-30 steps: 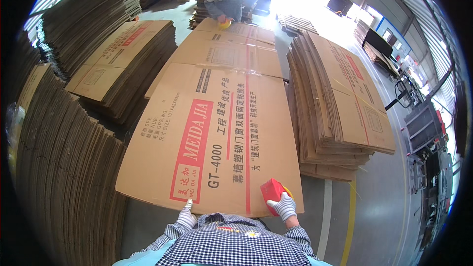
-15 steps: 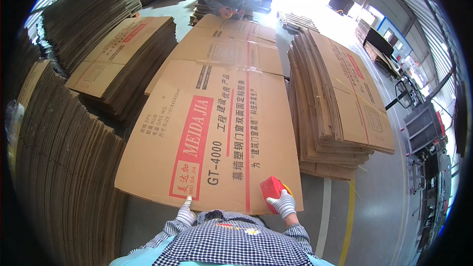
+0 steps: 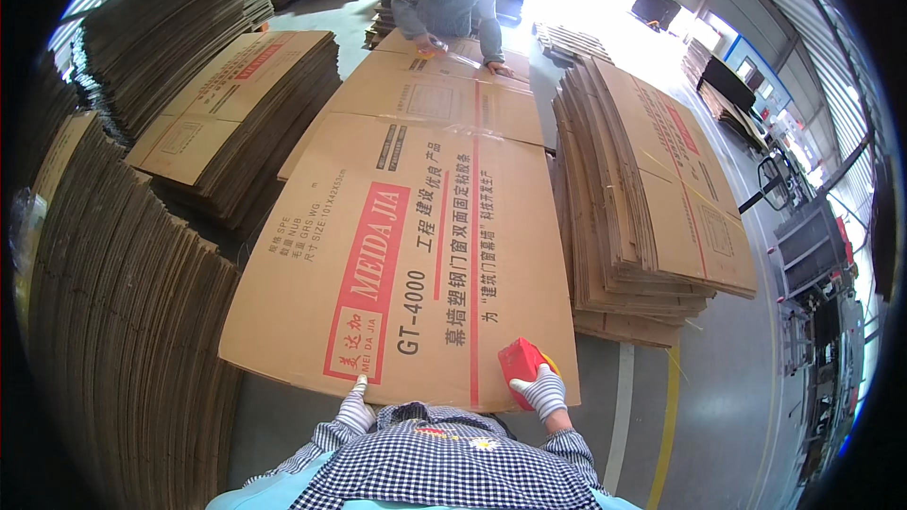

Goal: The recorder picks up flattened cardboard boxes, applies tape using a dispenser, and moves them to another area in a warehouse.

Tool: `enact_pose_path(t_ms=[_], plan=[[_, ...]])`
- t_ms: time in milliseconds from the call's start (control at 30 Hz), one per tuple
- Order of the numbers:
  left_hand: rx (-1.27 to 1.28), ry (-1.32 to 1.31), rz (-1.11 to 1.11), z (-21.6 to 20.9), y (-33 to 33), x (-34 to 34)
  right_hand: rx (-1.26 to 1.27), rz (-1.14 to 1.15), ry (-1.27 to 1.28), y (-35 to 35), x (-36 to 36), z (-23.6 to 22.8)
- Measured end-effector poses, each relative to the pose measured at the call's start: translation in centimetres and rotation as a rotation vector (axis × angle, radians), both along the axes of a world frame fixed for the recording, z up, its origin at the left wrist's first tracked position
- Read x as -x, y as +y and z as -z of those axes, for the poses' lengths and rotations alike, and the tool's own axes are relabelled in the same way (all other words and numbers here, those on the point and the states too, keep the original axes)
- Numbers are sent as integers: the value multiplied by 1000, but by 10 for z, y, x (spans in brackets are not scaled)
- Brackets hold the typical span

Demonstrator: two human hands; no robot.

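At the near edge of the flattened carton (image 3: 510, 255) | left hand (image 3: 355, 408): thumb resting on top, probably steadying it; fingers hidden, grip unclear | right hand (image 3: 542, 391): grip clamping red tape dispenser (image 3: 517, 361) over right corner, seemingly preventing slipping

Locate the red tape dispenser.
Head view, low, right of centre: the red tape dispenser is in the right hand at a corner of the flattened carton.

At the far edge of the large, flat brown cardboard box (image 3: 425, 236), the co-worker (image 3: 444, 2) has bent lower; the hands, together half a second ago, have parted, one lowering a yellow tape dispenser (image 3: 434, 50), the other hand (image 3: 499, 68) now near the right corner.
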State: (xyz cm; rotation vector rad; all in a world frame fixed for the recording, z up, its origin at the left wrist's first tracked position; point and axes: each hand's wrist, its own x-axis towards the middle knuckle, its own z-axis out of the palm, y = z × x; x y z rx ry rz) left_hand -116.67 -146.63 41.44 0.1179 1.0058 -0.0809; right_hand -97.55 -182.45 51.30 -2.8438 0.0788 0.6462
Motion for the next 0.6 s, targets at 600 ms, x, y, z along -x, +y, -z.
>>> enact_pose_path(t_ms=[600], plan=[[-72,-29,-15,7,-3,2,2,4,-7,0,3,1]])
